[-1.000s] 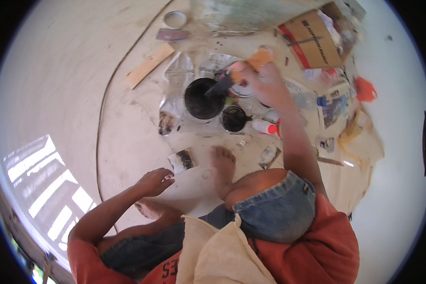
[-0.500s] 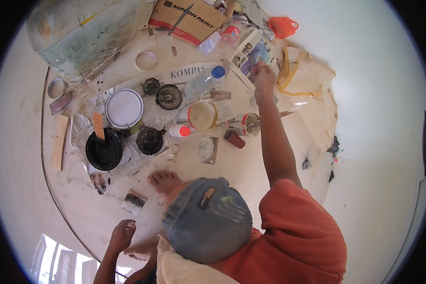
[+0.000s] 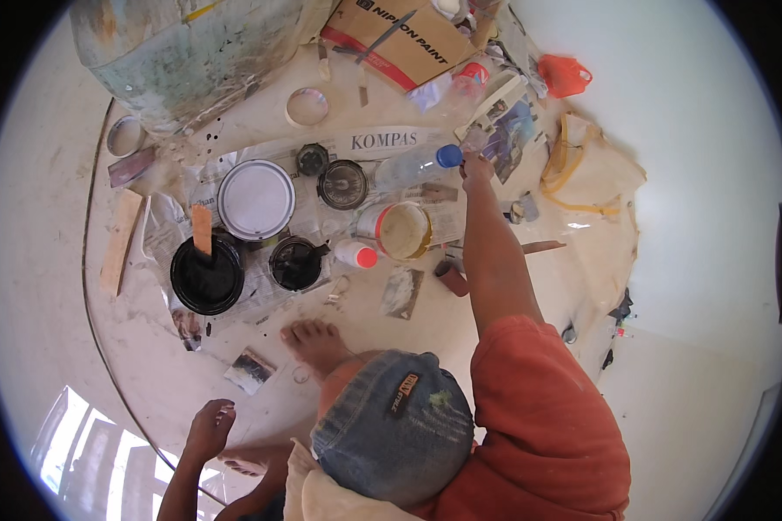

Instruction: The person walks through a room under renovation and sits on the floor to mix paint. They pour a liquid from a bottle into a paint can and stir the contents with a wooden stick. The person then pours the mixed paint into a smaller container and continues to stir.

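Stretched out over the far right of the newspaper, my right hand [image 3: 476, 169] has its fingers closed right beside the blue-capped clear plastic bottle [image 3: 408, 167], which lies on its side. A small clear item [image 3: 475, 139] shows at the fingertips; its kind and whether I grip it are hard to make out. At the lower left my left hand [image 3: 210, 427] rests with loosely bent fingers and nothing visible in it. Nearer me than the bottle stand a used paint tin [image 3: 406, 231] and a white bottle with a red cap [image 3: 356, 254].
On the newspaper [image 3: 382, 141] stand a black paint can [image 3: 202, 282] with a wooden stick [image 3: 202, 227], a white round lid [image 3: 255, 200] and small black pots [image 3: 295, 263]. A cardboard box [image 3: 391, 39] and large stained container [image 3: 182, 74] lie beyond. My denim-covered knee [image 3: 395, 425] is in front.
The view has shifted, so the floor things appear farther right. Relative to them, my right hand has come back leftward and nearer, to beside the blue cap. My left hand has barely moved.
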Demonstrator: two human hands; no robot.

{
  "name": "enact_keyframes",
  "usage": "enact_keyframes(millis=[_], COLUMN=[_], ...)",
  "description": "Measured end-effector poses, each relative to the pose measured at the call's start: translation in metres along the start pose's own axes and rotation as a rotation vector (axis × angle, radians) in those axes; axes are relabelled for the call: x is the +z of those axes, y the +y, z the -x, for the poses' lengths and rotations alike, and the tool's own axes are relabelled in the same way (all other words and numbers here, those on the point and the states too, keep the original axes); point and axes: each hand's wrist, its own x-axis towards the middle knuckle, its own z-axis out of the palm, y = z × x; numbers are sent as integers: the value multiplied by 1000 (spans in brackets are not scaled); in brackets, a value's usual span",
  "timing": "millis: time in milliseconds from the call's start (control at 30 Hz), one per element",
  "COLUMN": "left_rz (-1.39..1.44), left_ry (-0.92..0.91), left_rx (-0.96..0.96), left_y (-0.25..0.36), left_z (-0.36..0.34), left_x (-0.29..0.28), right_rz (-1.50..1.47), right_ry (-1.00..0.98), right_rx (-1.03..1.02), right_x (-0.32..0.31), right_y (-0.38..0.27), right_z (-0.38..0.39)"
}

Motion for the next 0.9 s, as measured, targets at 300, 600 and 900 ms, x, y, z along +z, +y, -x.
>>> enact_keyframes(millis=[300, 600, 900], left_rz=[124, 925, 1377], left_ry=[226, 219, 906], left_rx=[190, 707, 304], left_y=[-25, 154, 176], left_z=[40, 222, 591], left_x=[2, -30, 38], right_rz=[-130, 384, 672], right_ry=[-136, -1461, -2004], right_rx=[-701, -711, -254], right_x=[2, -111, -239], right_y=[-192, -301, -414], right_z=[172, 659, 901])
